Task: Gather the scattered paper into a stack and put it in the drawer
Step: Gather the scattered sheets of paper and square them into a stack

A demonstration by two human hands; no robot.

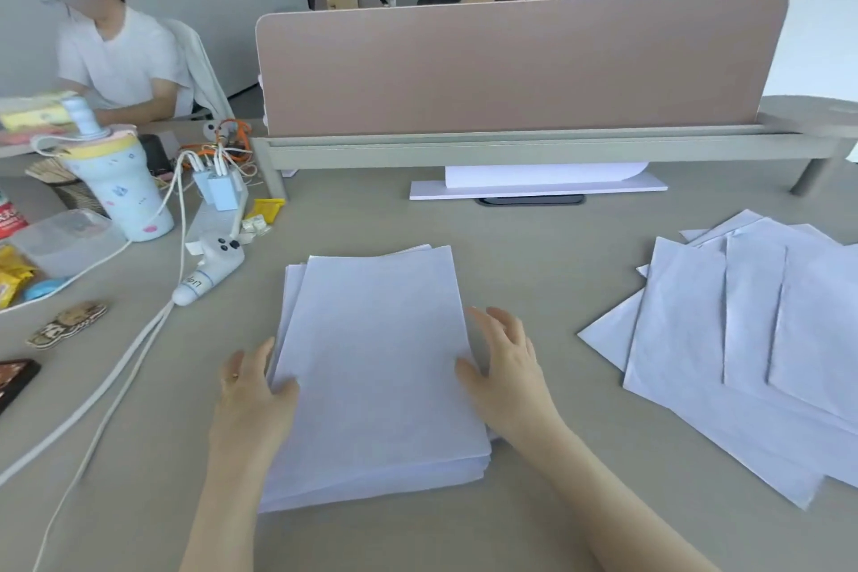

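A thick stack of white paper (378, 367) lies on the grey desk in front of me, its sheets slightly fanned at the far and left edges. My left hand (253, 395) rests against the stack's left edge, thumb on the top sheet. My right hand (503, 367) presses against the right edge, fingers spread. Several loose white sheets (743, 348) lie scattered and overlapping at the right of the desk. No drawer is in view.
A pink divider panel (510, 65) stands across the back of the desk (557, 246). At the left are a pastel cup (118, 195), chargers with white cables (116, 367), a white controller (209, 267), a plastic box and snacks. Two people sit beyond.
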